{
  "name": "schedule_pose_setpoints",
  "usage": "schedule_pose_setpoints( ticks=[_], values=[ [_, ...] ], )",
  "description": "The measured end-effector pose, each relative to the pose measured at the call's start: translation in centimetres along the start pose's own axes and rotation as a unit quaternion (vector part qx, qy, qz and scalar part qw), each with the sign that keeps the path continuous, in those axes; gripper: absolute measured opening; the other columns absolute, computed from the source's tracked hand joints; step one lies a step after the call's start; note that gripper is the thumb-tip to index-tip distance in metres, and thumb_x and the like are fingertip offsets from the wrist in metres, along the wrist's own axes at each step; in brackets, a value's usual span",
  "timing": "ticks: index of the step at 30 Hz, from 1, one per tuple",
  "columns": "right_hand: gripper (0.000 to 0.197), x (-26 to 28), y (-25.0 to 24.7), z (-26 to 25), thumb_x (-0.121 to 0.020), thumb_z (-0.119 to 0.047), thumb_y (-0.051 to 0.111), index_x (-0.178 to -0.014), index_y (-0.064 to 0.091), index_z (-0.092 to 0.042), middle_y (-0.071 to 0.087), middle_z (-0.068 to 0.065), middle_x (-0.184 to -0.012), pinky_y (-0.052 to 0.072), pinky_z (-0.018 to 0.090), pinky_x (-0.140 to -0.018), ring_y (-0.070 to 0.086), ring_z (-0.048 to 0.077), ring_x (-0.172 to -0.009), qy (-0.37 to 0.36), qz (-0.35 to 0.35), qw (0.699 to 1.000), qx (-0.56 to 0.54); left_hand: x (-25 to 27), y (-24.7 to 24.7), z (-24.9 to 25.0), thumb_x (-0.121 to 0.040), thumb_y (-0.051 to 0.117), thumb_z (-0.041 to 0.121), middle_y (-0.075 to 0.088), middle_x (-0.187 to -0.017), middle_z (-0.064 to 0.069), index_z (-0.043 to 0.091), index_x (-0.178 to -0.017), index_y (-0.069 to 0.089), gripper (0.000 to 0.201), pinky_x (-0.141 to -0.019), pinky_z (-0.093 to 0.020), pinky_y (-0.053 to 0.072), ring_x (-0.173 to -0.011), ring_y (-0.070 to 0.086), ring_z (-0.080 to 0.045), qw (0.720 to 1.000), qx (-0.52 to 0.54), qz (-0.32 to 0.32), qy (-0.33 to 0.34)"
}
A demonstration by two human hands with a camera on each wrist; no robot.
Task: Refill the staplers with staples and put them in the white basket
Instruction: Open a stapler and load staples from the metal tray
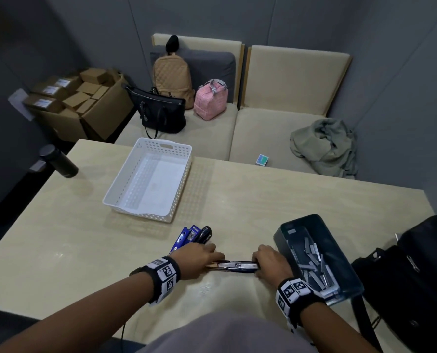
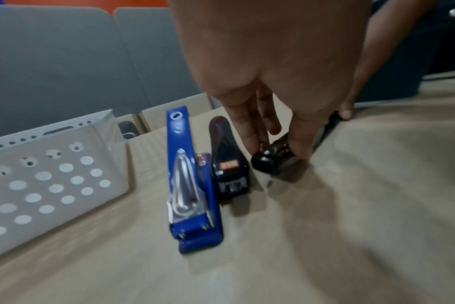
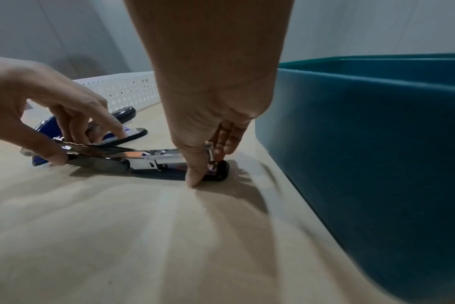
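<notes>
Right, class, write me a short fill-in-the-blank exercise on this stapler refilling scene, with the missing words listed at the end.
1. The loose staples lie in a dark ____ bin.
2. The white basket holds ____ staplers.
3. The open stapler lies on the table, held by ____ hands.
4. The blue stapler and the black stapler stand between the open stapler and the ____.

Missing words: teal; no; both; basket

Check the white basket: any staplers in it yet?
Empty: the white basket shows only its bare floor; two staplers lie on the table beside it.
</notes>
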State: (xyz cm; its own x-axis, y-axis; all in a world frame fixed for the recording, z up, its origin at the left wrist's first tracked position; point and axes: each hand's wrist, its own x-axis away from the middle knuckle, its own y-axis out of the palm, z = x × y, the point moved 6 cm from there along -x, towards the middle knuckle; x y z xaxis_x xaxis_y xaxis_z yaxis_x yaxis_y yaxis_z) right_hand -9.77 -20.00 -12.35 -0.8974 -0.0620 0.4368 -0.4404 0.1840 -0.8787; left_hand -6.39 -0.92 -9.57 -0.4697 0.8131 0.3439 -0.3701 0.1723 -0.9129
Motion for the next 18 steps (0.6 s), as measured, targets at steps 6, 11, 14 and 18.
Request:
schedule_pose_setpoints(
  ticks=[6,11,14,18],
  values=[
    [0.025,0.4,0.6,-0.3,-0.081,-0.012,0.067,-0.105,0.064,-0.015,0.055,0.004,-0.109,0.050,0.038,-0.078,0.061,0.028,-0.094,-0.036,-0.018,0.999,0.010,-0.4,2.0,2.7,-0.093,0.049,0.007,0.048,-0.107,-0.017,0.043,-0.150,0.004,0.081,-0.048,-0.044,0.049,-0.060,0.059,-0.036,0.995,-0.059,-0.030,0.080],
    [0.043,0.9,-0.7,0.1,-0.080,-0.022,0.068,-0.122,0.057,-0.022,0.055,-0.001,-0.117,0.049,0.033,-0.088,0.055,0.018,-0.107,-0.069,-0.057,0.994,-0.061,-2.1,2.3,2.5,-0.096,0.050,0.012,0.051,-0.113,-0.017,0.035,-0.153,0.008,0.075,-0.049,-0.038,0.039,-0.063,0.061,-0.036,0.988,-0.092,-0.063,0.103],
    [0.030,2.0,-4.2,0.6,-0.087,-0.026,0.064,-0.117,0.061,-0.024,0.059,-0.007,-0.114,0.048,0.024,-0.089,0.054,0.007,-0.104,-0.103,-0.006,0.984,-0.144,-2.6,2.5,2.2,-0.095,0.049,0.014,0.051,-0.111,-0.016,0.040,-0.152,0.004,0.077,-0.050,-0.040,0.041,-0.065,0.060,-0.037,0.988,-0.096,-0.061,0.107],
    [0.014,3.0,-8.9,4.8,-0.087,-0.012,0.062,-0.097,0.069,-0.018,0.064,-0.008,-0.095,0.046,0.016,-0.076,0.059,0.003,-0.088,-0.056,0.123,0.962,-0.238,-2.9,2.6,2.1,-0.094,0.047,0.021,0.052,-0.109,-0.013,0.042,-0.150,0.009,0.071,-0.055,-0.040,0.043,-0.078,0.061,-0.037,0.990,-0.082,-0.050,0.105]
  ],
)
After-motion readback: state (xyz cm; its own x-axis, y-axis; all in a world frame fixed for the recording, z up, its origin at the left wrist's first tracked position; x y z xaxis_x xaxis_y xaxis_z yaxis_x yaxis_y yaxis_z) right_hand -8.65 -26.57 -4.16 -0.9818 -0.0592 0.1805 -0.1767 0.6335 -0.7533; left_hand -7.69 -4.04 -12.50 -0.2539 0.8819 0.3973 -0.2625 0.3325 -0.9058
